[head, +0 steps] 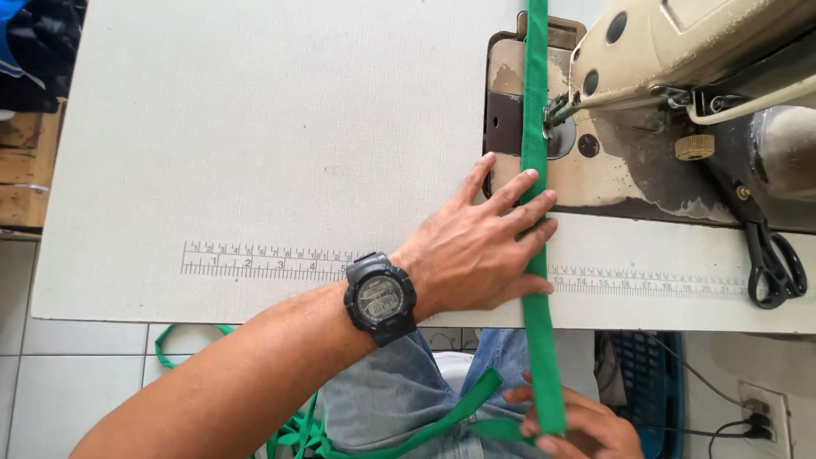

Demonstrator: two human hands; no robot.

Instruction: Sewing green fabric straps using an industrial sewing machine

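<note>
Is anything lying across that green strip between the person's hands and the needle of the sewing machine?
Nothing visible does. The long green fabric strip runs bare from the right hand, past the left hand whose fingers press its edge, up to the needle area of the beige sewing machine. The black scissors lie off to the side.

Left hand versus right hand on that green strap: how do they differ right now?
The left hand lies flat on the sewing table, fingers spread, pressing the green strap near the sewing machine; the right hand sits below the table edge, pinching the strap. The left wears a black watch; the right's wrist is out of view. Both touch the same strap.
</note>
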